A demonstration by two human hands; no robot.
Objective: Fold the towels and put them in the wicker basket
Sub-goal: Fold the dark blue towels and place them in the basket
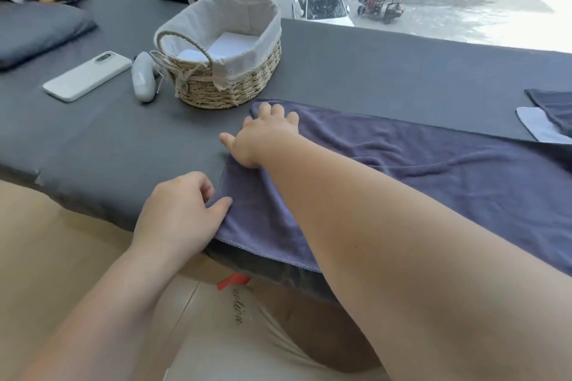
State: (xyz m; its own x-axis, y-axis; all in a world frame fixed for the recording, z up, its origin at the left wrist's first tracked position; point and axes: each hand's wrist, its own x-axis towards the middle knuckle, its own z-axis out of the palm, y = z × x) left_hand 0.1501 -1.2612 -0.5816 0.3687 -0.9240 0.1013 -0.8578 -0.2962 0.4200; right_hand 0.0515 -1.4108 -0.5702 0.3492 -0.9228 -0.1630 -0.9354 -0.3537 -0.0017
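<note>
Your towel (418, 170), dusky blue-violet terry with a stitched hem, lies spread lengthwise on the grey-covered surface (371, 65). It is lightly rumpled, and its near edge hangs over the front. Your left hand (182, 213) pinches the near left corner between thumb and curled fingers. Your right hand (266, 133) rests flat, fingers extended, on the far left corner, just beside the cloth-lined wicker basket (235, 83).

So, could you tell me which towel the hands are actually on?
The big purple-grey towel: left hand pinches its near corner, right hand rests on its far corner. The dark towel and pale towel far right lie untouched.
</note>
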